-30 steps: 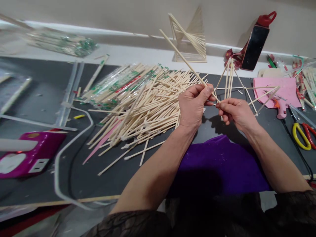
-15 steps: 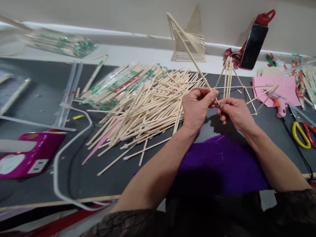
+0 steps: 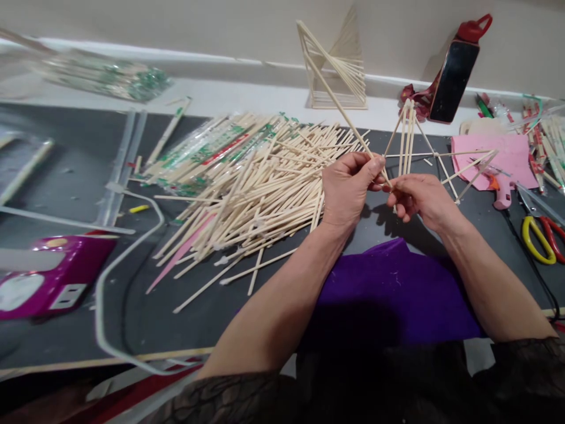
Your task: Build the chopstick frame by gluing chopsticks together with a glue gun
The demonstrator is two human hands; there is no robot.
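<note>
My left hand pinches a long pale wooden stick, which looks like a disposable chopstick, near its lower end. The stick slants up and left, passing in front of a stick-built frame against the wall. At the stick's lower tip my right hand is closed, thumb and forefinger pressed together on it; the exact contact is partly hidden. Just behind my hands stands an open structure of joined sticks, with points and triangles. A big heap of loose sticks lies left of my left hand.
Wrapped chopsticks lie behind the heap. At right are a pink glue gun, pink paper and scissors. A phone leans on a red-capped bottle. Purple cloth lies in front; a magenta device sits left.
Both hands keep their grip on the stick. My left hand has shifted very slightly left and up; the rest looks the same apart from a small camera shift.
</note>
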